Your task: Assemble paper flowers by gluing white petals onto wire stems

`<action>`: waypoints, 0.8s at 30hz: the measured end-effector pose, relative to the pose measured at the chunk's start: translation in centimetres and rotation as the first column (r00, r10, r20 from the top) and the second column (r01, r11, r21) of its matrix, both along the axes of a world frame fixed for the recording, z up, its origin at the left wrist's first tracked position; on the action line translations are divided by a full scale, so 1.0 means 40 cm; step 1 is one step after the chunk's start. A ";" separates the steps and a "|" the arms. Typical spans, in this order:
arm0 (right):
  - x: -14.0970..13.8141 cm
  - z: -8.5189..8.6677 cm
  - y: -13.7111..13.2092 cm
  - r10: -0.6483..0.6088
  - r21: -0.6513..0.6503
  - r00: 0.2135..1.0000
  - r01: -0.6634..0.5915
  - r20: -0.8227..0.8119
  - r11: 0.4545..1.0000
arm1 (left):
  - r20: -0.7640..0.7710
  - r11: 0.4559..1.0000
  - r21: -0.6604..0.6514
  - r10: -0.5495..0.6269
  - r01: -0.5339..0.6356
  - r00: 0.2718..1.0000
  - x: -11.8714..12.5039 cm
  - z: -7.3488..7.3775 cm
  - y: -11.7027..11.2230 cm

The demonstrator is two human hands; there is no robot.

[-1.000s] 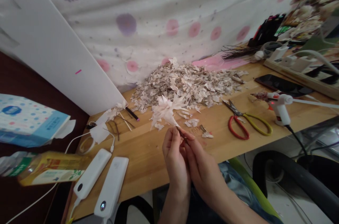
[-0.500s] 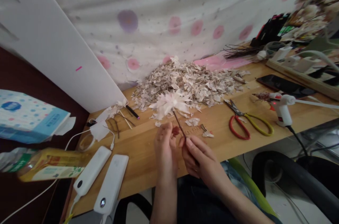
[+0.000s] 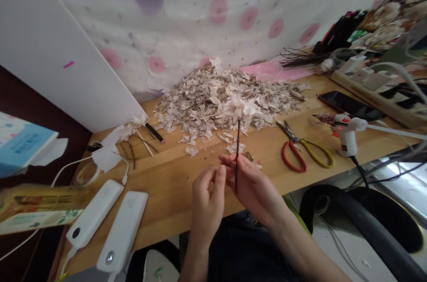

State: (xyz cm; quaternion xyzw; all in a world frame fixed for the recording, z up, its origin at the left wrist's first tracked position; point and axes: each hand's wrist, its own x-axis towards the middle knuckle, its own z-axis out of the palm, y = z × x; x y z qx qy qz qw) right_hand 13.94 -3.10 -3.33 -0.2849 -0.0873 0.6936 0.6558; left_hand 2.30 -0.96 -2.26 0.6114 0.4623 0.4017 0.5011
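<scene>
My right hand [image 3: 258, 188] grips the thin dark stem [image 3: 238, 142] of a handmade flower between thumb and fingers. White, layered petals form the flower head [image 3: 242, 107], which stands upright on top of the stem, in front of the pile of pale flakes. Close by on the left is my left hand [image 3: 208, 195], its fingers curled in and the thumb against them, near the stem's lower part. Whatever may be inside those fingers is hidden.
Behind the flower lies a heap of dry whitish petals [image 3: 200, 95]. Red-and-yellow-handled scissors [image 3: 295, 142] and a white glue gun [image 3: 348, 135] lie to the right. Two white power banks [image 3: 125, 228], a black pen [image 3: 155, 133] and a bottle [image 3: 40, 206] are on the left.
The flower has swung from tilting left to upright and shifted right. My left hand has turned, its thumb now nearer the stem. The whole view has shifted slightly.
</scene>
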 end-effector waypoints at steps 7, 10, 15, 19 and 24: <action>-0.009 -0.012 0.007 -0.008 0.003 0.996 0.007 0.094 1.000 | 0.074 0.993 -0.092 -0.062 0.068 0.995 0.037 -0.012 -0.001; -0.015 -0.021 0.010 -0.012 0.030 0.995 0.009 0.103 1.000 | 0.098 0.993 -0.113 -0.031 0.042 0.995 0.039 -0.028 0.001; -0.023 -0.047 0.023 -0.045 0.094 0.998 0.041 0.050 0.995 | 0.055 0.999 -0.040 -0.014 0.017 0.998 0.045 -0.046 -0.001; -0.027 -0.061 0.024 -0.044 0.092 0.995 0.035 0.089 0.995 | 0.148 0.993 -0.112 0.055 -0.039 0.987 0.059 -0.053 0.001; -0.025 -0.060 0.026 -0.035 0.075 0.987 0.023 0.156 0.997 | 0.244 0.951 -0.299 0.159 -0.082 0.957 0.069 -0.072 0.008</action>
